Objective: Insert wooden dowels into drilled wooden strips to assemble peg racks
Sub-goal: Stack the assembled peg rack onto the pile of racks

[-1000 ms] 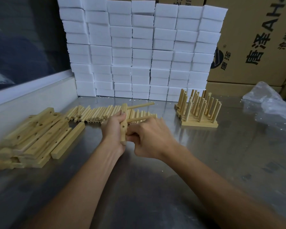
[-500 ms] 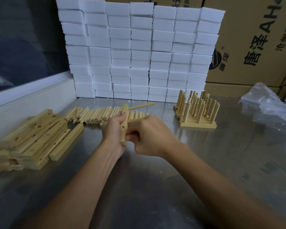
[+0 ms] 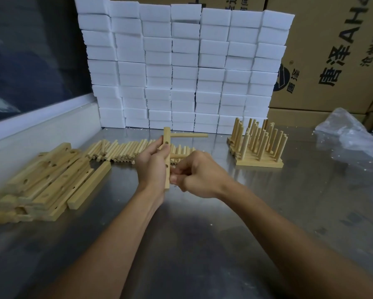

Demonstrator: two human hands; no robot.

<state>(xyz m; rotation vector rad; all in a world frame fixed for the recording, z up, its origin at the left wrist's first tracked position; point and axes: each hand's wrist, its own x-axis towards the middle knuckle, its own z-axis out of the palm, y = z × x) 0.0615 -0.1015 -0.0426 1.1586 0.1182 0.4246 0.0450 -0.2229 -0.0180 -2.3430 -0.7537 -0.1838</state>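
Looking down through the head view, the only one we have, we are holding a drilled wooden strip [image 3: 167, 160] upright at the middle of the frame, our left hand [image 3: 152, 167] curling its fingers round the strip's left side. One seated dowel [image 3: 188, 135] is sticking out to the right from the strip's top hole, and a second dowel [image 3: 178, 156] is projecting right from a hole lower down, running into our right hand [image 3: 199, 174], whose fingers are curled tight and appear to be gripping it; how deep its tip is sitting in the hole we cannot tell. Loose dowels [image 3: 125, 152] are lying in a row just behind the hands, spare strips [image 3: 49, 180] are piled at the left of the frame, and finished peg racks [image 3: 257, 147] are standing at the right of centre on the metal table [image 3: 224, 244]. White foam blocks [image 3: 181, 67] are stacked along the top, cardboard boxes [image 3: 332, 50] at upper right, a plastic bag [image 3: 353, 134] at the right edge. We are judging the risk as this: if we are pushing the second dowel off the hole's axis, it may jam or seat crooked, and since the strip is held in one hand only, a hard push could twist it in our grip.
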